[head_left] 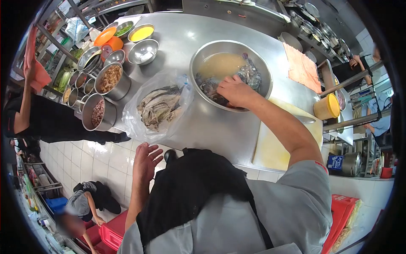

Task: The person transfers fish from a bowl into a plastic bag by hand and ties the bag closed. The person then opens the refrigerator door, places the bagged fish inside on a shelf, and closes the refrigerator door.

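A large metal bowl (267,76) on the steel table holds cloudy liquid and dark pieces that look like fish (250,78). My right hand (237,91) reaches into its near side, fingers bent over a dark piece; their tips are partly hidden. My left hand (146,161) is raised near the table's front edge, palm up, fingers apart, holding nothing. Just beyond it lies an open clear plastic bag (131,106) with greyish, skin-like pieces (158,106) in it, left of the bowl.
A cutting board (270,144) with a knife (305,119) lies right of the bowl, near a yellow tub (327,106) and an orange cloth (302,67). Pots (120,86) and bowls (144,51) crowd the left. One person (95,203) crouches at lower left; others stand at both sides.
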Demonstrator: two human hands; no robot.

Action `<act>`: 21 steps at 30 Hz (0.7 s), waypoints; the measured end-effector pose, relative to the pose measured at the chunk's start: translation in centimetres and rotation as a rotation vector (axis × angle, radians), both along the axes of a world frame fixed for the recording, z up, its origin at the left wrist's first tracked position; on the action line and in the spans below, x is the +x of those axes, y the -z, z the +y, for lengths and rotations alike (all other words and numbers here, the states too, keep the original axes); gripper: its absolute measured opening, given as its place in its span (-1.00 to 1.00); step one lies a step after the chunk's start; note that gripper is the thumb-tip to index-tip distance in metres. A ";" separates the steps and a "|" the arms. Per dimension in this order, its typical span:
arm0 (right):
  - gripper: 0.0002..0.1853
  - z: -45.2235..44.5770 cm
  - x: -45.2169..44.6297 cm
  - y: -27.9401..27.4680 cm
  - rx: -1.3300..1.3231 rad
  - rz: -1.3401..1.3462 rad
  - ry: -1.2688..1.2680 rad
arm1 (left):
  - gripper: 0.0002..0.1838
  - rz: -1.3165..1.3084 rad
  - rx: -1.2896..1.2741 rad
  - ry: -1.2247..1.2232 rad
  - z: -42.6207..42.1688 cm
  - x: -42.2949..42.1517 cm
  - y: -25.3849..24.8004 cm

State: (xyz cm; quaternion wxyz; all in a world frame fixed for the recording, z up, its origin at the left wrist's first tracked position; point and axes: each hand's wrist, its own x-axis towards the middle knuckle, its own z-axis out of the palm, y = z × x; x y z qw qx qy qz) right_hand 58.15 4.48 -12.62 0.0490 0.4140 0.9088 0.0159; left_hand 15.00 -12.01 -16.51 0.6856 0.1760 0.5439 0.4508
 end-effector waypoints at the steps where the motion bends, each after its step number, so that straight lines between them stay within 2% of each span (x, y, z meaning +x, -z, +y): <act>1: -0.47 0.1 -0.1 -0.1 -0.006 -0.015 0.016 | -0.40 -0.006 0.002 -0.012 0.0 -0.2 0.1; 5: -0.55 0.4 -1.1 -0.2 -0.001 -0.040 0.038 | -0.39 -0.041 0.011 -0.016 -0.4 -0.8 1.3; 11: -0.71 1.4 -2.2 -0.2 0.046 0.038 0.108 | -0.49 -0.032 0.019 -0.038 0.0 -0.2 0.2; 14: -0.77 1.4 -2.4 -0.9 0.053 0.030 0.116 | -0.51 0.145 0.085 -0.172 0.5 -0.2 -0.5; 15: -0.78 1.3 -2.2 -1.1 0.053 0.028 0.121 | -0.54 0.272 0.207 -0.206 0.9 -1.2 0.3; 16: -0.78 1.4 -2.3 -1.4 0.069 0.024 0.155 | -0.53 0.573 0.314 -0.205 1.8 -1.3 -0.9; 18: -0.78 2.7 -2.3 -2.3 0.107 0.010 0.226 | -0.51 0.979 0.619 -0.201 4.4 -1.9 -2.7; 21: -0.75 6.7 -0.4 -1.4 0.171 0.233 0.336 | -0.43 1.397 0.891 -0.046 8.8 -0.5 -8.4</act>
